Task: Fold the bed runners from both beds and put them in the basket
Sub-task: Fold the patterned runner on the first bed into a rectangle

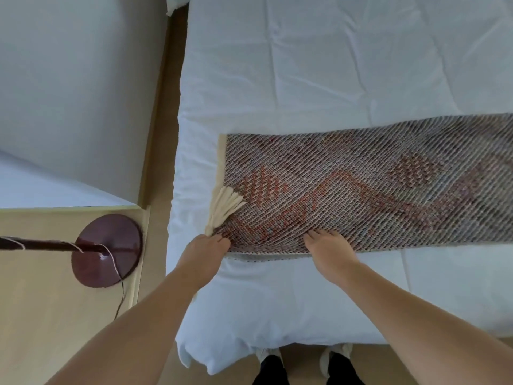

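Observation:
A woven bed runner (361, 184) with a grey-and-red pattern lies flat across the white bed (305, 65), running off the right edge of the view. A cream tassel (224, 207) sits at its near left corner, and a cream lining shows along its left end. My left hand (204, 252) pinches that near left corner beside the tassel. My right hand (330, 248) rests on the runner's near edge, fingers curled onto the fabric, a short way to the right. No basket is in view.
A second white bed (69, 93) stands at the left across a narrow wooden floor gap (166, 107). A dark red round lamp base (107, 250) with its pole and cord stands on the floor at the left. My feet (305, 368) are at the bed's foot.

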A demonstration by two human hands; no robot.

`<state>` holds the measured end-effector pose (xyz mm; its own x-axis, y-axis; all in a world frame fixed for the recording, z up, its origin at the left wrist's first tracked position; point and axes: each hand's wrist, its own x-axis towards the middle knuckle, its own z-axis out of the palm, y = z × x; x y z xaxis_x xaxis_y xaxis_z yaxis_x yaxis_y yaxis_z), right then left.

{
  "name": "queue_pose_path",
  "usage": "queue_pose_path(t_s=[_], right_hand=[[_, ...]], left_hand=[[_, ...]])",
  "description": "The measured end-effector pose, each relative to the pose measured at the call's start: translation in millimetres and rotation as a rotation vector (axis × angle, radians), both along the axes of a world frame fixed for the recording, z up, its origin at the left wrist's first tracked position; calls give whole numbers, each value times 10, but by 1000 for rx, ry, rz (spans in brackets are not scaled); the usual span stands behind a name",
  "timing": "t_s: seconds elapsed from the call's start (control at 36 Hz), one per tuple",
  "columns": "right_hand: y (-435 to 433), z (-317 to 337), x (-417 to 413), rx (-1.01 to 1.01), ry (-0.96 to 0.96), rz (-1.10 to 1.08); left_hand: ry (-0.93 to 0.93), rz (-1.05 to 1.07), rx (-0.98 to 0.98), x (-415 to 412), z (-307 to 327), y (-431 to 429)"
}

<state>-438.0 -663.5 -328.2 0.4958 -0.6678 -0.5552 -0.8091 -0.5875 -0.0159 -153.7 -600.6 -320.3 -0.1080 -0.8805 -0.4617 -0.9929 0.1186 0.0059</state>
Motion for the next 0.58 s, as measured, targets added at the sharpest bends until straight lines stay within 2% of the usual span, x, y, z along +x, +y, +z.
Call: queue_pose_path(t_s=[0.17,0.31,0.39,0.58], right_hand=[[63,-254,-193,-71,38,-27],[60,-315,-539,-110,50,-114],[-51,-318,-739,-165,31,-158],[-219,-371,-1498,-218,19,-250]], left_hand=[[13,-39,-24,-54,-279,104],[56,-120,-141,-359,-255,120],[99,-196,-163,-699,-247,-58],[147,-302,-57,-1840,-398,-413]])
